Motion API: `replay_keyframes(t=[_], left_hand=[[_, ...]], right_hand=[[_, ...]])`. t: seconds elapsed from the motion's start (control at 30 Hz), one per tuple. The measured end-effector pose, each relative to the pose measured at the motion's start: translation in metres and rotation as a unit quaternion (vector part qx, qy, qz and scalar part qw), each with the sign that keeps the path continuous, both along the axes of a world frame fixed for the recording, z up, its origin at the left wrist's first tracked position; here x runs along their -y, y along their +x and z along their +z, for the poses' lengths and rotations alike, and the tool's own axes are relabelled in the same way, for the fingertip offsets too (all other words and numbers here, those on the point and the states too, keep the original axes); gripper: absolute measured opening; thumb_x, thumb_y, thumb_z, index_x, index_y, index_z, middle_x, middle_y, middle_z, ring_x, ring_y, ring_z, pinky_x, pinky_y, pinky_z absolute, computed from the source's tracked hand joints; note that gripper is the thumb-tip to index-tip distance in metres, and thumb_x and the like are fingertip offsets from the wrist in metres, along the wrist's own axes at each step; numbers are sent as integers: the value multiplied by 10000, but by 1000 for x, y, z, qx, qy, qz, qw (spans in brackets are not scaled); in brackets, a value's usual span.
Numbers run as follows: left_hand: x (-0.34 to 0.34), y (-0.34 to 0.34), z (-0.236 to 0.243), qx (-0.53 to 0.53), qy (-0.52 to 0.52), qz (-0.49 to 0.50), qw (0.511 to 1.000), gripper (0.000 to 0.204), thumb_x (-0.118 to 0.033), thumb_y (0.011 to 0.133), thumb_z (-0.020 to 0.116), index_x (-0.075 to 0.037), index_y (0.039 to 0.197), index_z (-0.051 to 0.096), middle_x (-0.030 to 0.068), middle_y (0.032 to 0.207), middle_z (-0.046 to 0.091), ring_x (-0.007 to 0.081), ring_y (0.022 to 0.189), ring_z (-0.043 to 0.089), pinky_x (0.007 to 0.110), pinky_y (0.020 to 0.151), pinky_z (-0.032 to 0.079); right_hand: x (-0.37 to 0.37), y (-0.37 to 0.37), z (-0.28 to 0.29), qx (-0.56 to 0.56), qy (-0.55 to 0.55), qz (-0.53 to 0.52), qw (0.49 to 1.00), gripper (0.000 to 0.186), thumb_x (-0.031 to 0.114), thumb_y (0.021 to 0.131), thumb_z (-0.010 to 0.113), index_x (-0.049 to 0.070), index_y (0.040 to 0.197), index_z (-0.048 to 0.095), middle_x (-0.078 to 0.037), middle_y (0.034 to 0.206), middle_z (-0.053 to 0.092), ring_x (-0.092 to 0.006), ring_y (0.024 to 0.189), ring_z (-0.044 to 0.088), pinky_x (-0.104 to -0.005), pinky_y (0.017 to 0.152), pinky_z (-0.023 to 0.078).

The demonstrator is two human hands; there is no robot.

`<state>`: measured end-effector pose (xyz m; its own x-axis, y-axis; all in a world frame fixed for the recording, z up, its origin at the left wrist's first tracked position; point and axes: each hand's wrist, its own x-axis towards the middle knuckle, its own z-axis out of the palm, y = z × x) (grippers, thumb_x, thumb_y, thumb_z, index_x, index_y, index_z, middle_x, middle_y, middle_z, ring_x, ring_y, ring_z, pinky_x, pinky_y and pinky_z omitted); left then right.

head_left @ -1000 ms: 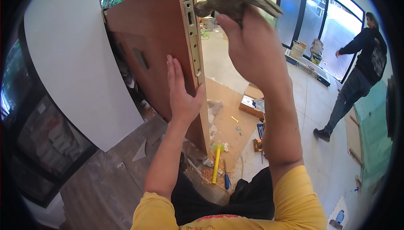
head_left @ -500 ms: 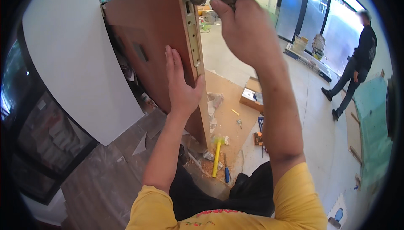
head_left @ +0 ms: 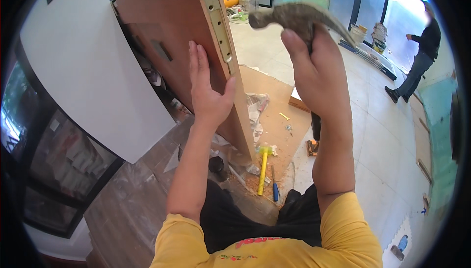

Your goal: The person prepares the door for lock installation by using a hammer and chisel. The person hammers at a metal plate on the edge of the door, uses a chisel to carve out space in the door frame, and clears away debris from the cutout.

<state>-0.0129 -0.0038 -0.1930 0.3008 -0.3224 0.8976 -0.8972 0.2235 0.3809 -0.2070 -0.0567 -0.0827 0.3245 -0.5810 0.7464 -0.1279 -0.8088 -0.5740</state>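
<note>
A reddish-brown wooden door (head_left: 162, 18) stands upright in front of me, its narrow edge turned toward me. Let into that edge is a long metal lock plate (head_left: 219, 25) with several holes and a slot. My left hand (head_left: 210, 89) lies against the door below the plate, fingers stretched up the face and thumb on the edge. In my right hand (head_left: 321, 67) is a claw hammer (head_left: 289, 15), gripped close under its head. The hammer's striking face points at the door edge, with a gap between them.
On the floor lie a yellow-handled hammer (head_left: 263, 172), a blue-handled chisel-like tool (head_left: 275, 189), wood shavings and a cardboard sheet (head_left: 274, 106). An orange and black tool (head_left: 312, 147) lies beside my right forearm. Another person (head_left: 424, 52) stands far right near glass doors (head_left: 370, 3).
My right hand has drawn the hammer away from the lock plate, to the right and down. The left hand stays on the door. The other person has turned and raised an arm.
</note>
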Motion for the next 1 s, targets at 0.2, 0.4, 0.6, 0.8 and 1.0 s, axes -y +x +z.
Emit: replay_keyframes(t=[0.2, 0.4, 0.6, 0.8, 1.0], left_hand=[[6, -11, -2, -22, -36, 27, 999, 907, -85, 724, 716, -26, 1514, 275, 179, 1579, 259, 317, 1459, 264, 391, 1176, 252], [5, -9, 3, -34, -38, 19, 999, 891, -103, 728, 730, -26, 1505, 299, 173, 1577, 265, 310, 1446, 291, 391, 1166, 279], [3, -7, -1, -32, -34, 16, 999, 882, -119, 742, 738, -29, 1504, 303, 168, 1577, 263, 307, 1443, 297, 389, 1165, 280], [2, -4, 0, -12, -19, 15, 1000, 860, -161, 773, 711, -18, 1507, 285, 199, 1568, 257, 363, 1439, 277, 431, 1156, 287], [3, -7, -2, 4, -37, 3, 999, 865, -144, 760, 714, -9, 1501, 289, 227, 1560, 256, 392, 1428, 289, 435, 1159, 281]], right_hand=[[6, 14, -10, 150, -16, 90, 984, 339, 250, 960, 586, -32, 1148, 587, -210, 1027, 674, -375, 932, 638, -387, 828, 491], [1, 42, 32, 150, -108, 59, 981, 297, 260, 964, 591, -26, 1046, 604, -202, 900, 682, -394, 830, 661, -406, 730, 509], [-16, 41, 44, 130, -180, 2, 975, 267, 244, 955, 605, -16, 1015, 617, -189, 897, 684, -374, 816, 652, -398, 726, 508], [-26, 43, 45, 92, -159, -36, 982, 347, 307, 971, 589, -22, 1082, 599, -210, 959, 676, -387, 875, 648, -402, 788, 504], [-6, 42, 35, 100, -197, -17, 975, 366, 327, 968, 586, -4, 1121, 593, -206, 977, 682, -402, 931, 648, -424, 817, 503]])
